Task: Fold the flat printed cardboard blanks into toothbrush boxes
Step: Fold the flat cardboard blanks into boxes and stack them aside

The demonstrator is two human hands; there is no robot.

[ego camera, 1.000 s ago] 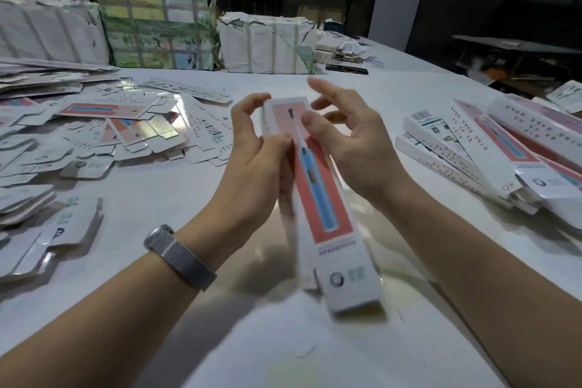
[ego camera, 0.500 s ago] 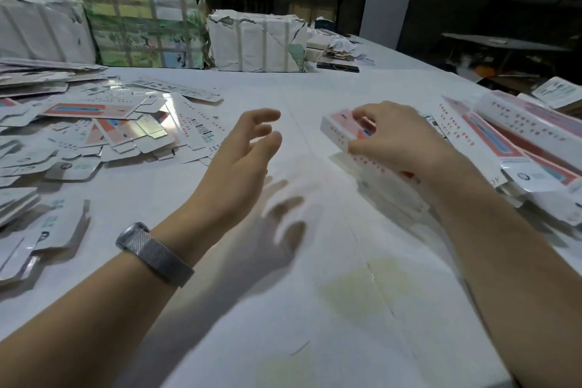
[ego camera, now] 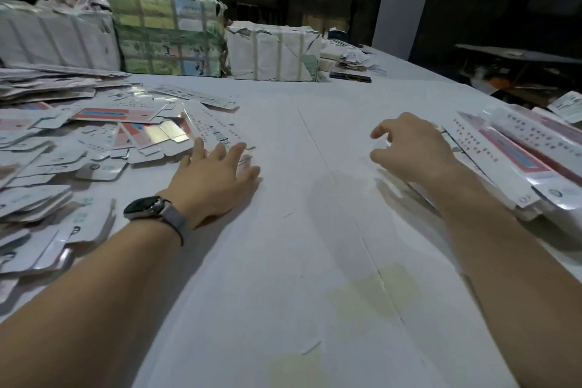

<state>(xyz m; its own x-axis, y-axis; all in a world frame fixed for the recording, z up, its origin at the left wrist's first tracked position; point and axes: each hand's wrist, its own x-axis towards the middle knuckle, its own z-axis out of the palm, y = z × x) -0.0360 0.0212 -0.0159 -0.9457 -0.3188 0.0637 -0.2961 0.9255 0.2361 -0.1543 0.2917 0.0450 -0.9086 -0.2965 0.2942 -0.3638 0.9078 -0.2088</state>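
The white table was spread with flat blanks at left and folded boxes at right. The left hand was laid flat, fingertips on the blanks; the right hand hung relaxed, grasping nothing.

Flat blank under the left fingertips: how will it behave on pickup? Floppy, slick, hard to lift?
The flat blank looks thin, so probably light and likely to flex if lifted by one end. It overlaps others in the blank pile, so a neighbour may drag along. Foil patches there shine, hinting at a slick surface; the left hand may do better sliding it off first.
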